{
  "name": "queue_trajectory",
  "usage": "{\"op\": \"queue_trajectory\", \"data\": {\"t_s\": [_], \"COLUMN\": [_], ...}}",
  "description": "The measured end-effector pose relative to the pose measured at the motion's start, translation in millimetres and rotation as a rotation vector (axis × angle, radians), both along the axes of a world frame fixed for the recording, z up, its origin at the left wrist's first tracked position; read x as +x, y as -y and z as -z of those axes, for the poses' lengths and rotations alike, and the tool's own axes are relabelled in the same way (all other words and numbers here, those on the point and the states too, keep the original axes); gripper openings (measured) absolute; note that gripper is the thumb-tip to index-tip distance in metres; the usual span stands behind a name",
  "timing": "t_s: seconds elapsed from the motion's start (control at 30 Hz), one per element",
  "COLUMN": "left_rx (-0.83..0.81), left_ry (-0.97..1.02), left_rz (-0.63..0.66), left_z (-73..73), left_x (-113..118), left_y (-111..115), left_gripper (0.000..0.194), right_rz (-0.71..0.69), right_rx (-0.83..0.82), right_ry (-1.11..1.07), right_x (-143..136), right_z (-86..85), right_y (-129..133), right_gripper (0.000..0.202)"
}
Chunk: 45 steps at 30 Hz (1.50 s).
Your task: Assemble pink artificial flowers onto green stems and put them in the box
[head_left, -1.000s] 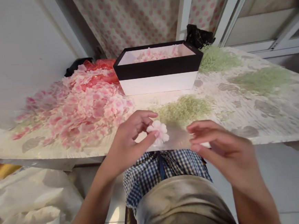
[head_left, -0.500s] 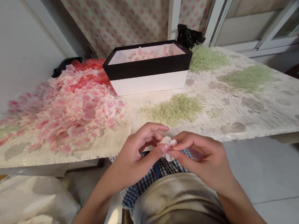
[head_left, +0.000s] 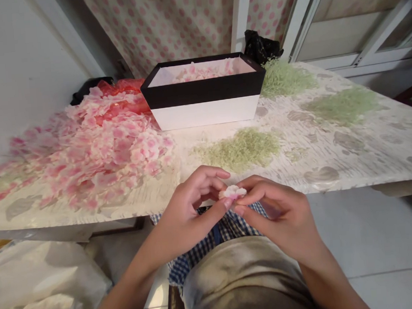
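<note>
A small white and pink flower (head_left: 233, 191) is pinched between the fingertips of both hands, just in front of the table's near edge. My left hand (head_left: 192, 212) grips its left side with thumb and fingers. On the other side, my right hand (head_left: 278, 210) has thumb and forefinger closed at the flower's lower right. Beyond the hands lies a pile of small green sprigs (head_left: 243, 149). A large heap of pink and white petals (head_left: 109, 150) spreads over the table's left part.
A black and white box (head_left: 204, 112) holding pink flowers stands at the back middle. More green sprigs (head_left: 285, 77) lie to its right, with another green pile (head_left: 345, 106) farther right. A black plastic bag (head_left: 262, 47) sits behind the box. White sacking (head_left: 41, 286) is at lower left.
The flower has tilted between my fingers, so its petals now face upward and the lower petal no longer hangs down. Both hands stay nearly in place.
</note>
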<state>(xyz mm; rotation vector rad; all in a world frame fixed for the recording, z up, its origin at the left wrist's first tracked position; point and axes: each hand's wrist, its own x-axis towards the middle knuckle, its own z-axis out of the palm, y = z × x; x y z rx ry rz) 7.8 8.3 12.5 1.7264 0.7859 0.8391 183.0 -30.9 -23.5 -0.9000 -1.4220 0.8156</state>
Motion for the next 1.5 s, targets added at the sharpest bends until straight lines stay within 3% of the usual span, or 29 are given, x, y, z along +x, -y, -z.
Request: {"op": "queue_trajectory", "data": {"t_s": [0.43,0.7,0.8,0.87,0.93,1.0,1.03,1.13,1.2,1.3,1.5], "left_rx": [-0.003,0.237,0.257,0.326,0.462,0.584,0.613,0.67,0.678,0.667,0.653], "left_ry": [0.008,-0.118,-0.118,-0.191,-0.335,-0.462,-0.517,-0.685,-0.805,-0.886,-0.835], "left_rz": [0.007,-0.013,0.042,-0.028,-0.225,-0.413,-0.439,-0.322,-0.231,-0.216,-0.29], "left_z": [2.9,4.8,-0.6,-4.5,-6.8,-6.5,-5.5,-1.0,2.2,6.1,9.1], "left_x": [1.6,0.6,-3.6,-9.5,-16.9,-23.3,-25.1,-22.4,-15.0,-3.5,-2.5], "left_y": [0.3,10.6,6.8,-7.2,-32.0,-64.6,-81.7,-125.0,-141.7,-151.2,-160.8], "left_gripper": [0.023,0.034,0.033,0.021,0.009,0.013,0.015,0.021,0.022,0.016,0.014], "right_rz": [0.019,0.037,0.012,0.054,0.162,0.265,0.302,0.361,0.366,0.356,0.337], "right_rx": [0.008,-0.086,-0.025,0.016,-0.008,-0.054,-0.063,-0.059,-0.057,-0.059,-0.068], "right_ry": [0.047,0.103,0.207,0.233,0.218,0.203,0.197,0.174,0.16,0.162,0.164], "right_x": [-0.4,-0.6,5.4,13.8,24.5,34.6,38.7,44.9,44.7,42.0,39.8], "right_z": [-2.7,3.3,2.4,4.3,8.8,14.6,17.4,22.7,23.9,24.2,25.1], "right_y": [-1.3,2.6,-0.1,-3.9,-8.2,-12.0,-13.5,-16.7,-17.7,-18.0,-18.0], "right_gripper": [0.015,0.014,0.015,0.012,0.011,0.009,0.008,0.006,0.006,0.005,0.006]}}
